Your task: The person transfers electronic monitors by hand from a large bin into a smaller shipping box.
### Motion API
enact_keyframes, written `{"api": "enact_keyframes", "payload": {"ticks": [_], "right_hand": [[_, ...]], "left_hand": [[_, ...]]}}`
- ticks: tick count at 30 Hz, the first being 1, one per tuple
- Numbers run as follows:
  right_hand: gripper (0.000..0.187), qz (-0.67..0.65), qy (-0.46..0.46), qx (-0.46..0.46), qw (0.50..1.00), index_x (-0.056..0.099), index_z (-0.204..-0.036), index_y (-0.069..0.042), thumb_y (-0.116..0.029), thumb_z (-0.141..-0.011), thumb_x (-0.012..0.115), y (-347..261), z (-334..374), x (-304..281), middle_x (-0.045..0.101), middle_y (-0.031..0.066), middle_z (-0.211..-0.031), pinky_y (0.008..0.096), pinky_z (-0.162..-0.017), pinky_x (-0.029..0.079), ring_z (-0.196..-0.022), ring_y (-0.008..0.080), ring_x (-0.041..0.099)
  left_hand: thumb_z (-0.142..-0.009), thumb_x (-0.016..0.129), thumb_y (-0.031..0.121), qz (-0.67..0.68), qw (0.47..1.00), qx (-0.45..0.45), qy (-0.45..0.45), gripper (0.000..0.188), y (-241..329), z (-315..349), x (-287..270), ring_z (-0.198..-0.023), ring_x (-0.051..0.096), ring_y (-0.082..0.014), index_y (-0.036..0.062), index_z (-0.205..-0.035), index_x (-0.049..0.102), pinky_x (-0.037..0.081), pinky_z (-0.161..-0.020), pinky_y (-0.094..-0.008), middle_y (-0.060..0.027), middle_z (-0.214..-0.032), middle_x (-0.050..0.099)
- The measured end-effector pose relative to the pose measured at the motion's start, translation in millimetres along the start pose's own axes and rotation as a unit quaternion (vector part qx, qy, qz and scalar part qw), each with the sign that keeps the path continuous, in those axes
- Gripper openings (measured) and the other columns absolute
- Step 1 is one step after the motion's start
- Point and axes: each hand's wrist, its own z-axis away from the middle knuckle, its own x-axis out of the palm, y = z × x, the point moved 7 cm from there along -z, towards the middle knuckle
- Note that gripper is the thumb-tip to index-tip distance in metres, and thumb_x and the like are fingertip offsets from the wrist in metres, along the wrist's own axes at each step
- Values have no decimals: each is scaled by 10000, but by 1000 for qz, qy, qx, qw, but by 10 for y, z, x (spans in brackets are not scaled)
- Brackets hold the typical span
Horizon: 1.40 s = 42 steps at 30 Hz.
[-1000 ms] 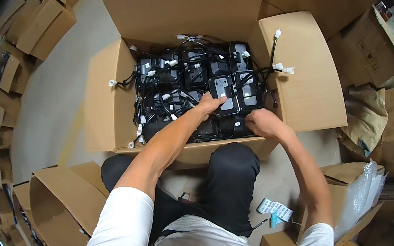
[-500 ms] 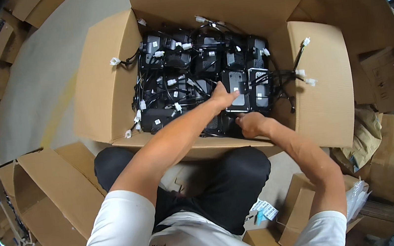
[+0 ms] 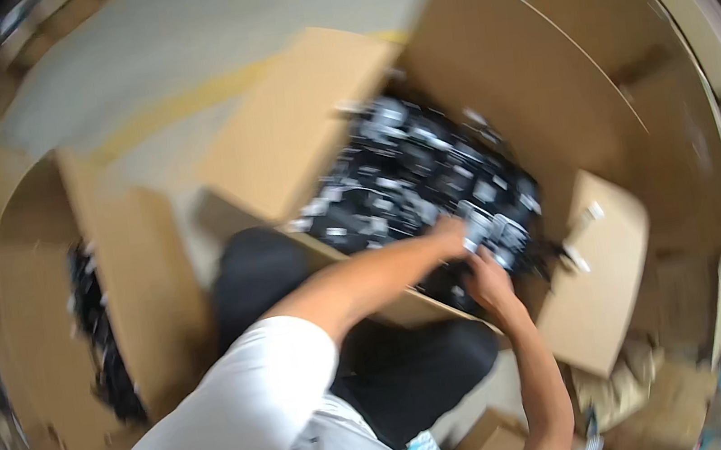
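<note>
A large open cardboard box (image 3: pixel 408 310) stands in front of me, packed with black boxy electronic devices (image 3: pixel 389 166) that have black cables and small white plugs. At the near right of the pile, my left hand (image 3: pixel 448 237) is closed at the near left edge of one black device (image 3: pixel 475 226). Just nearer to me, my right hand (image 3: pixel 488 279) has its fingers closed at the near edge of the same device. Motion blur smears the fingertips and the devices, and the undersides of both hands are hidden.
The box's flaps stick out at the left (image 3: pixel 302 123) and right (image 3: pixel 599 275). Another open cardboard box (image 3: pixel 147 299) at my left holds black cabled things (image 3: pixel 104 341). More cartons (image 3: pixel 647 397) stand at the lower right. A yellow line (image 3: pixel 181 103) crosses the grey floor.
My view has swung to the left, so the big box appears turned and shifted right. Both hands stay at the near right of the pile and look closer together.
</note>
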Motion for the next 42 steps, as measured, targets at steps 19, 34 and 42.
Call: {"api": "enact_keyframes", "payload": {"ticks": [19,34,42], "right_hand": [[402,-171,-121,-4,978,649,-1108,104,-255,-928,651,558,47,157,723,147,-948,322,-791,525,-871,192,675],[369,-84,-69,73,991,691,-1030,87,-254,-895,649,358,82,56,718,174,-900,352,-772,528,-840,229,676],[293,-40,-36,55,997,711,-954,46,-219,-858,635,34,53,-4,728,192,-810,365,-689,536,-747,243,705]], "left_hand": [[-942,641,228,341,666,-234,621,242,-4447,6918,-3170,-597,603,-133,-3,-872,654,490,-507,-268,-70,-724,640],[-765,788,335,-278,774,-478,308,1022,-5213,5760,-2435,-1425,268,-415,17,-1545,210,220,-1167,-526,-270,-1494,335],[-903,601,275,-225,815,-416,335,407,-4972,5844,-2400,-981,653,-373,21,-1219,560,528,-828,-495,-210,-1091,618]]}}
